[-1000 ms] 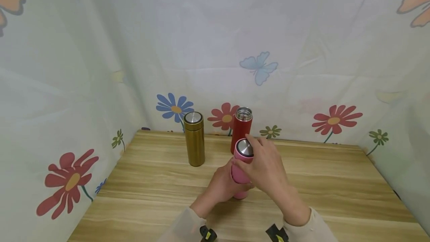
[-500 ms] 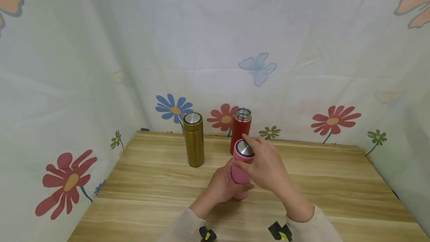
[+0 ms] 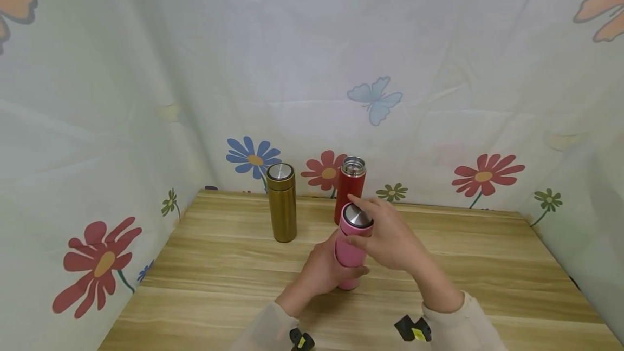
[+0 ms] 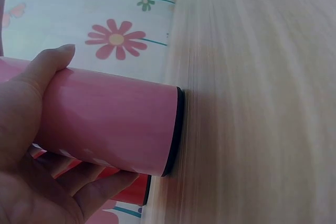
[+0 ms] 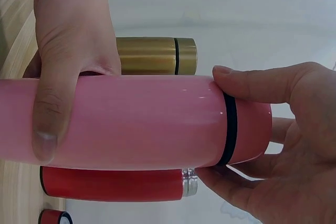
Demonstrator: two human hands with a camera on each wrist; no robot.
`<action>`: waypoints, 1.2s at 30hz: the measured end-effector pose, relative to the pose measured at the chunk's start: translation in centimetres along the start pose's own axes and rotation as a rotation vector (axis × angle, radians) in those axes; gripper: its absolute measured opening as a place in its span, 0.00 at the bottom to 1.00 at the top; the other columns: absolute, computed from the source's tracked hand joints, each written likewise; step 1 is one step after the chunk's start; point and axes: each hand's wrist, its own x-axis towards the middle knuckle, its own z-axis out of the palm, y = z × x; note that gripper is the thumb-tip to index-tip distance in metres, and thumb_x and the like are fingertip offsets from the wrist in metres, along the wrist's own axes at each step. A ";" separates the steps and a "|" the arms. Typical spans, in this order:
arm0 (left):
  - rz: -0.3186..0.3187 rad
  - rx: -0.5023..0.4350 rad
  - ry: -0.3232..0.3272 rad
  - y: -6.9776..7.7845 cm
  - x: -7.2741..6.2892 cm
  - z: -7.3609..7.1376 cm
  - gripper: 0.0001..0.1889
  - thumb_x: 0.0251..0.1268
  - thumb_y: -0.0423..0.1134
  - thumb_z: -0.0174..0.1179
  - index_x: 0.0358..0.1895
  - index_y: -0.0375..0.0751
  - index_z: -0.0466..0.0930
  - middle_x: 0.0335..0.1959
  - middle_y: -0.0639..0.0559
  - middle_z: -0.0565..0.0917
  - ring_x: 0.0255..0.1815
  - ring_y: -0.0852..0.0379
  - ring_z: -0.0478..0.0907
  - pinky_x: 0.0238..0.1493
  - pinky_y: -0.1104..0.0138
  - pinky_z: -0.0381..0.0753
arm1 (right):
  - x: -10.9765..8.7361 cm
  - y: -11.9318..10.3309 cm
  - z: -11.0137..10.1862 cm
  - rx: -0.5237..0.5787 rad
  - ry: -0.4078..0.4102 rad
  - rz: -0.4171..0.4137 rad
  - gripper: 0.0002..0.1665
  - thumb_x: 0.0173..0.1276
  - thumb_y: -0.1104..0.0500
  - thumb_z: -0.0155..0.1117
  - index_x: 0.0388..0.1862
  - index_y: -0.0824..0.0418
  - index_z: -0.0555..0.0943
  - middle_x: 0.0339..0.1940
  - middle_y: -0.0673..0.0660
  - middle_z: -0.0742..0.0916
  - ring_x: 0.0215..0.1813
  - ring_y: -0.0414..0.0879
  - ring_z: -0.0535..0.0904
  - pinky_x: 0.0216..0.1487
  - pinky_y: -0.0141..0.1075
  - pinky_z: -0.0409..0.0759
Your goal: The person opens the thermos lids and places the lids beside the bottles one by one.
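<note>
Three flasks stand on the wooden table [image 3: 487, 264]: a pink flask [image 3: 350, 251] at the centre of the head view, a gold flask [image 3: 281, 202] up and to its left, and a red flask [image 3: 351, 184] just behind the pink one, with its steel mouth bare. Both hands are on the pink flask, which stands upright with its black-ringed base on the table. The left hand [image 3: 319, 270] wraps round the lower body, thumb across the front and fingers curled behind; the left wrist view shows that thumb lying along the pink wall and the base meeting the wood. The right hand [image 3: 390, 237] grips the pink cap [image 3: 357, 218] at the top, thumb on the near side and fingers round the far side, just above the black band that parts cap from body. In the right wrist view the cap sits at right of frame, the gold flask shows above the pink body and the red flask below it, and a small red cap [image 5: 52, 216] lies at the lower left corner. A flowered cloth [image 3: 146, 96] hangs behind the table and along both sides.
</note>
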 end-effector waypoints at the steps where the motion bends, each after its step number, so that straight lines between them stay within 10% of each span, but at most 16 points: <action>1: 0.002 0.002 0.001 0.0 0.0 0.0 0.45 0.55 0.60 0.76 0.74 0.64 0.62 0.58 0.60 0.84 0.55 0.62 0.82 0.60 0.57 0.81 | 0.0 0.1 -0.1 0.001 -0.008 -0.003 0.44 0.62 0.62 0.78 0.77 0.59 0.71 0.57 0.58 0.83 0.57 0.52 0.79 0.56 0.47 0.83; 22: -0.003 0.026 0.001 0.0 0.1 0.1 0.44 0.55 0.60 0.76 0.73 0.61 0.63 0.58 0.59 0.83 0.55 0.61 0.82 0.60 0.56 0.82 | 0.9 2.0 -1.4 0.182 -0.215 -0.126 0.45 0.66 0.69 0.71 0.80 0.57 0.66 0.68 0.61 0.76 0.60 0.52 0.76 0.55 0.43 0.80; 36: 0.008 0.014 0.005 0.1 0.0 0.1 0.42 0.54 0.59 0.77 0.72 0.63 0.64 0.57 0.60 0.84 0.54 0.62 0.82 0.60 0.57 0.81 | 0.8 2.1 -1.5 0.210 -0.210 -0.123 0.48 0.64 0.68 0.71 0.82 0.57 0.63 0.72 0.63 0.75 0.64 0.55 0.75 0.56 0.47 0.80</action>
